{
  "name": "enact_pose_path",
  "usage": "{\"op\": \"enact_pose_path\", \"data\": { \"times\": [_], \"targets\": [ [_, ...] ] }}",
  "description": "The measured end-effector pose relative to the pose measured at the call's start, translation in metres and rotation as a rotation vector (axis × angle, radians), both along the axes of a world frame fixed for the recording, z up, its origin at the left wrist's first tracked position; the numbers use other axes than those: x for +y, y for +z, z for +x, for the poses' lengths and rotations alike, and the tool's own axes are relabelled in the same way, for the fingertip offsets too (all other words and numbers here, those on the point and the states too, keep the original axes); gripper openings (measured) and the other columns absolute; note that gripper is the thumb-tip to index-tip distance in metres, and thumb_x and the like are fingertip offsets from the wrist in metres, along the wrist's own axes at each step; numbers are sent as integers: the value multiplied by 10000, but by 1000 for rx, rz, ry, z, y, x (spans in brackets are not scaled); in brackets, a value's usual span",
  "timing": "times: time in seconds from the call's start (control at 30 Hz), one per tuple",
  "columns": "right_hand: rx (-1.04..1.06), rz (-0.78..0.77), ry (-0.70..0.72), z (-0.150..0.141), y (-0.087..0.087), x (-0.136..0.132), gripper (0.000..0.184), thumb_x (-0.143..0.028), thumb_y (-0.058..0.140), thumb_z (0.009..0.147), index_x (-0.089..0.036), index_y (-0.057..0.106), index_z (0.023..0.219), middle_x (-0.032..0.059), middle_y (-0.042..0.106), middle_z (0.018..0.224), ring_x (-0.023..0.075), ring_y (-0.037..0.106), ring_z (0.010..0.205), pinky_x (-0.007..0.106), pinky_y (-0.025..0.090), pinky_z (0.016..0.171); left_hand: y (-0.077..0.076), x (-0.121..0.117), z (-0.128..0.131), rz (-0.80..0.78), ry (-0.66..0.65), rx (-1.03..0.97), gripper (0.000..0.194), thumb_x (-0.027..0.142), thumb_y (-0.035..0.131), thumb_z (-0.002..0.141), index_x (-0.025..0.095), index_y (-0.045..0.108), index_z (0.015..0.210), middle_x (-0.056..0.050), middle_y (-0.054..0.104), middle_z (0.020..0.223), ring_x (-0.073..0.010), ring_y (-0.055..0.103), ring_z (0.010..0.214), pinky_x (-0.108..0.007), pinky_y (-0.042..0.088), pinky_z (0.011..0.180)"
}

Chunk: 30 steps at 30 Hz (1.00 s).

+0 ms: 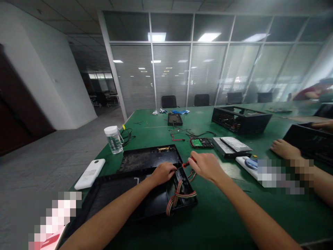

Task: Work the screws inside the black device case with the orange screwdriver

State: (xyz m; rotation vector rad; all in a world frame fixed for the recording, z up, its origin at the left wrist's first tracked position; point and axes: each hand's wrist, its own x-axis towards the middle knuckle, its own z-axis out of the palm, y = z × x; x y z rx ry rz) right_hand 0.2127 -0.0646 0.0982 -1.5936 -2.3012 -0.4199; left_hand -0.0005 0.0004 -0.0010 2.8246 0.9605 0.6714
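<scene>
Our right grip [206, 165] wraps a screwdriver [185, 164]; at its nine o'clock our left grip [163, 173] pinches, contents unseen, seemingly steadying it.

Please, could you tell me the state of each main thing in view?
Screwdriver: gripped by right hand.
Left hand: curled beside it, grip unclear.
Black case: open, interior showing.
Striped cable: looped.
Bottle: upright, capped.
Hard drive: flat, green board upward.
White slab near bottle: lying flat.
Blue cloth: crumpled.
</scene>
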Motion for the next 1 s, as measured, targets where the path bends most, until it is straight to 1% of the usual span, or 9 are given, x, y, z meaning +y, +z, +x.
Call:
{"op": "enact_pose_path", "data": {
  "times": [0.1, 0.23, 0.33, 0.43, 0.5, 0.6, 0.73, 0.83, 1.0],
  "targets": [
    [-35, -117, 46, -18, 26, 2, 302, -381, 335, 892, -197, 529, 1033, 52, 668, 751, 188, 613, 660, 247, 313, 566, 0, 0, 0, 9, 6, 4, 146, 152, 530, 807, 162, 630, 913, -43, 633, 858, -162, 563, 835, -251, 414, 776],
    [-119, -201, -48, -35, 43, 18, 453, -513, 288, 884, -184, 598, 864, 118, 662, 834, 253, 621, 787, 294, 362, 632, 2, -1, 0, 10, 20, 26, 116, 158, 542, 803, 162, 630, 877, -39, 629, 823, -167, 563, 818, -251, 414, 761],
    [-68, -192, -155, -41, 44, 26, 463, -497, 273, 890, -155, 583, 928, 147, 655, 862, 263, 616, 803, 315, 371, 661, 2, -1, 0, -2, 31, 25, 111, 157, 543, 801, 164, 626, 875, -39, 626, 827, -163, 563, 817, -250, 413, 767],
    [-3, -258, -7, -40, 41, 31, 339, -409, 363, 873, -176, 516, 1067, 94, 660, 866, 214, 612, 785, 276, 363, 656, 1, 0, -1, -9, 29, 29, 107, 164, 544, 801, 162, 626, 870, -42, 626, 822, -164, 565, 818, -252, 416, 763],
    [-12, -287, 18, -37, 40, 32, 324, -414, 352, 875, -186, 549, 995, 89, 658, 863, 209, 607, 797, 269, 359, 658, 0, 1, -1, -3, 20, 18, 119, 169, 542, 806, 160, 627, 888, -46, 632, 843, -167, 567, 835, -255, 416, 777],
    [-47, -253, -113, -30, 40, 33, 398, -464, 320, 875, -168, 586, 871, 127, 653, 854, 239, 607, 810, 290, 362, 659, -2, 2, -1, 5, 11, 1, 141, 171, 537, 813, 162, 628, 920, -48, 638, 874, -169, 568, 859, -261, 411, 805],
    [-43, -299, 51, -24, 41, 30, 307, -438, 429, 828, -192, 572, 944, 82, 660, 845, 215, 610, 785, 269, 364, 642, -2, 2, -1, -11, 8, 8, 135, 177, 541, 812, 166, 626, 915, -45, 636, 873, -166, 566, 843, -256, 416, 779],
    [-80, -269, -33, -25, 41, 26, 445, -512, 317, 859, -171, 600, 817, 122, 658, 825, 255, 609, 790, 301, 362, 636, 1, 0, -1, -20, 16, 8, 123, 174, 544, 808, 167, 622, 903, -40, 630, 858, -163, 563, 822, -249, 415, 750],
    [-31, -303, 18, -29, 43, 22, 371, -448, 320, 875, -189, 564, 979, 91, 659, 848, 227, 609, 774, 285, 356, 625, 7, -3, 0, -32, 34, 25, 107, 165, 544, 802, 167, 623, 873, -37, 624, 823, -166, 562, 814, -253, 412, 756]
  ]
}}
